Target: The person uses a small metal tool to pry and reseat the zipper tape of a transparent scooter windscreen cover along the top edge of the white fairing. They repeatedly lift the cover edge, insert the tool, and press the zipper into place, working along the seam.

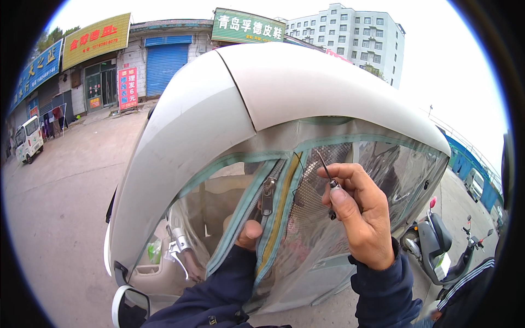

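Observation:
My right hand [358, 210] is closed, pinching a small hand awl [333, 185] between thumb and fingers. The awl has a thin dark shaft pointing up and left, a metal collar and a dark lower end. My left hand [250, 232] reaches into the gap of a partly unzipped clear plastic cover [328, 257]. Its thumb shows; its fingers are mostly hidden behind the flap. Just above that thumb hangs the zipper slider [268, 192], between green-edged zipper tapes. A loose black thread [297, 180] dangles beside the right tape, left of the awl.
The cover hangs from the pale roof [306, 82] of a small vehicle. Inside are a handlebar lever [178, 246] and a seat; a mirror [131, 306] juts out at lower left. A scooter [437, 246] and a person's striped sleeve [465, 284] are at right. Shops line the street behind.

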Demonstrator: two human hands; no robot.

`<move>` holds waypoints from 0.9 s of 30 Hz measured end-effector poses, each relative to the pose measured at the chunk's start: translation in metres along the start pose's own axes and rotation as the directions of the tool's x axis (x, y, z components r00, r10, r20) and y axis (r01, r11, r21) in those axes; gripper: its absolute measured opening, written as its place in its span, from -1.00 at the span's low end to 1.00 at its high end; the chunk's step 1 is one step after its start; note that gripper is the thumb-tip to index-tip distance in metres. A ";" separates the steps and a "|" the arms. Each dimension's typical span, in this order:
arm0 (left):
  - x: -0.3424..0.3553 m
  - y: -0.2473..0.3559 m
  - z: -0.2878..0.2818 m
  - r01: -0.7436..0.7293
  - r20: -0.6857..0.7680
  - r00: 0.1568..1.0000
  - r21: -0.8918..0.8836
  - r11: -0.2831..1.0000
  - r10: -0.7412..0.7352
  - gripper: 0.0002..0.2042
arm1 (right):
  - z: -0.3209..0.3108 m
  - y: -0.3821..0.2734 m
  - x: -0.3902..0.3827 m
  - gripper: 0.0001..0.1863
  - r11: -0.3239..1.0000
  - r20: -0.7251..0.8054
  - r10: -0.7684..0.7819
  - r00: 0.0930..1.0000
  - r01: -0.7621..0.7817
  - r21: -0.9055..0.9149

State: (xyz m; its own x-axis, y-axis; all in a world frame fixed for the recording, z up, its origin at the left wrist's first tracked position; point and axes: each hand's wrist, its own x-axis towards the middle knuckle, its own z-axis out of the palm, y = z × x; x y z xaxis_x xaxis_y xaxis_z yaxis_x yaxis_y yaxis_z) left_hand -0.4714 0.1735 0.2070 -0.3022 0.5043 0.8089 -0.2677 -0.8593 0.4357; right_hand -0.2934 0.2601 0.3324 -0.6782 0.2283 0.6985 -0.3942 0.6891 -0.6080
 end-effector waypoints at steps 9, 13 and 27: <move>0.043 0.002 0.023 -0.112 -0.315 0.935 0.174 0.978 0.163 -0.50 | 0.006 0.006 0.009 -0.54 0.973 0.060 -0.203 0.977 0.208 -0.097; 0.049 0.007 0.035 -0.152 -0.367 0.906 0.182 0.971 0.211 -0.76 | 0.006 0.012 0.011 -0.58 0.973 0.088 -0.194 0.977 0.203 -0.111; 0.048 0.014 0.026 0.003 -0.456 0.866 0.412 0.911 0.204 -0.81 | 0.009 0.016 0.017 -0.53 0.964 0.095 -0.228 0.969 0.238 -0.119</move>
State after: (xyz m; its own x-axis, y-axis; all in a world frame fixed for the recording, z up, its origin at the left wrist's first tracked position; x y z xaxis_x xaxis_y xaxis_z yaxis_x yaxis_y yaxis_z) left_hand -0.4657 0.1832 0.2629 -0.7339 0.3002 0.6093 0.1327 -0.8164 0.5621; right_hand -0.3165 0.2686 0.3312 -0.6265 -0.0012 0.7794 -0.4678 0.8005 -0.3747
